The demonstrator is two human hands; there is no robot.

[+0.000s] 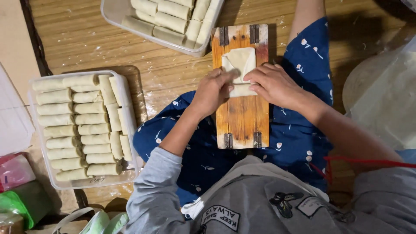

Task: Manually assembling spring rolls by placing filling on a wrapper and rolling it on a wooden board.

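Both hands, left hand (213,91) and right hand (272,83), pinch the half-folded spring roll wrapper (239,69) from either side, its point aimed away along the wooden board (242,117)

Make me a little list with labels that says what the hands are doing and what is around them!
Left hand: left hand presses the left side of the pale folded pastry wrapper
Right hand: right hand presses its right side
Work surface: brown wooden board with metal hinges, resting on the lap
Left side: clear rectangular plastic tub full of pale rolled pastries
Top: second clear plastic tub with more rolls
Floor: woven straw mat
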